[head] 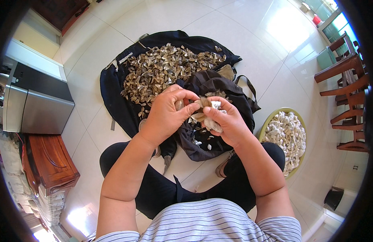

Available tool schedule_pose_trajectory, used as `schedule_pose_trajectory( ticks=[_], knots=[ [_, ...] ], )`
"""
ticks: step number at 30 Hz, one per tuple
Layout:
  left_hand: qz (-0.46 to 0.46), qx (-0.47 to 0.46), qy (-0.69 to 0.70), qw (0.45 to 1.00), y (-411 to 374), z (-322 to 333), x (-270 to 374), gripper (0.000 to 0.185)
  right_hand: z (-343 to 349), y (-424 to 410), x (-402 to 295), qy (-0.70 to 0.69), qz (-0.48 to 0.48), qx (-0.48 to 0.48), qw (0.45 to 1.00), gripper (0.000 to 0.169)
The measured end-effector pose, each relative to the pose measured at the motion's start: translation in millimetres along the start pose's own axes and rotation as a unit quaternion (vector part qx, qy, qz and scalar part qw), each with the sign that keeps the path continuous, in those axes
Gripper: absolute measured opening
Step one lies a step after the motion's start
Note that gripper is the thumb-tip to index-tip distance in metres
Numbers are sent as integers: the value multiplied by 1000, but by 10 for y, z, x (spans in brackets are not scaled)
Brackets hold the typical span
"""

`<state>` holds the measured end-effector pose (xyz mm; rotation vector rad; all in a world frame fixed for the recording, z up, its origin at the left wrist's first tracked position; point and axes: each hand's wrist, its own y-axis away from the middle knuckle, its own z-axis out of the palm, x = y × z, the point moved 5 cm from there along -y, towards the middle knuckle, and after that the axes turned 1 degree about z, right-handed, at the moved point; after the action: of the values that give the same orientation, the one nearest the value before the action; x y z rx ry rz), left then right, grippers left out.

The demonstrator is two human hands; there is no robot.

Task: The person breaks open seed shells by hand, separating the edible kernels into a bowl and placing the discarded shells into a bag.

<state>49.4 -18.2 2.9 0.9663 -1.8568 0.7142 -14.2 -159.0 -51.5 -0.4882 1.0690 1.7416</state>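
Note:
My left hand [168, 110] pinches the edge of a dry brown cotton boll husk [206, 102] between thumb and forefinger. Meeting it above the dark bag, my right hand [231, 122] grips the same boll along with white cotton tufts [212, 124]. Another pale piece shows in the curl of my left fingers, partly hidden. Below both hands a dark brown cloth bag [201, 80] lies slack, with a few bolls and cotton bits inside it. Beyond my left hand, a heap of empty boll husks [162, 68] covers a black cloth [112, 90].
By my right knee stands a yellow-green basin [262, 128] heaped with cotton [284, 139]. Wooden chairs [349, 90] line the right side. On the left are a silver-and-black appliance [47, 106] and a wooden cabinet [53, 160]. The floor [234, 27] is pale glossy tile.

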Motion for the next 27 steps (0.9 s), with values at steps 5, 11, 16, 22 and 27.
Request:
schedule_pose_trajectory(
  ticks=[5,11,16,22,27],
  knots=[
    [35,31,-24,999,0,0,19,14,-5,-7,-8,-55,15,-13,998,22],
    [-19,36,108,993,5,35,-74,13,-2,-23,14,-81,26,-20,996,19],
    [-14,45,136,990,-6,33,-41,13,-27,-41,36,-97,26,-22,995,20],
    [-4,43,117,992,7,81,-80,13,32,-13,-11,-93,12,-19,995,22],
    [-6,53,130,990,21,92,-92,13,11,-37,10,-82,8,-12,997,23]
  ],
)
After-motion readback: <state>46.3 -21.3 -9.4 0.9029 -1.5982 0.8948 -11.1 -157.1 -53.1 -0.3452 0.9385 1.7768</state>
